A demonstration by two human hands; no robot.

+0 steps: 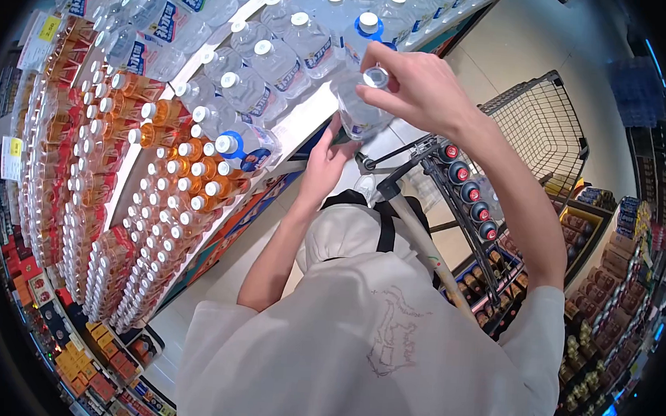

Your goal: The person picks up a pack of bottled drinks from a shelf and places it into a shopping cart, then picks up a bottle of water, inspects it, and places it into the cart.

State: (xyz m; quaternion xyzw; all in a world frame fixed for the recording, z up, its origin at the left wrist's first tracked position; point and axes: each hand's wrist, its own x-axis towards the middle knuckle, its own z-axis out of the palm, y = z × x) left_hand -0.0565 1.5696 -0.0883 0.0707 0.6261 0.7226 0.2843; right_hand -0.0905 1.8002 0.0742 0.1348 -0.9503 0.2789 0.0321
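A large clear water bottle (360, 112) is tilted at the front edge of the shelf, with its white cap toward me. My right hand (422, 90) is closed around its neck, thumb and index finger on either side of the cap. Below, my left hand (324, 165) reaches up to the bottle's base, thumb along its side and fingers partly hidden beneath it. Just behind stands another water bottle with a blue collar (369, 26). Rows of similar water bottles (287, 68) stand beside it on the white shelf (308, 113).
A shopping cart (536, 125) stands to the right, with several dark bottles with red caps (470, 191) near its handle. Orange drink bottles (190, 172) fill the left shelf. Boxed goods (611, 278) are stacked at the far right. Tiled floor (502, 54) shows beyond the cart.
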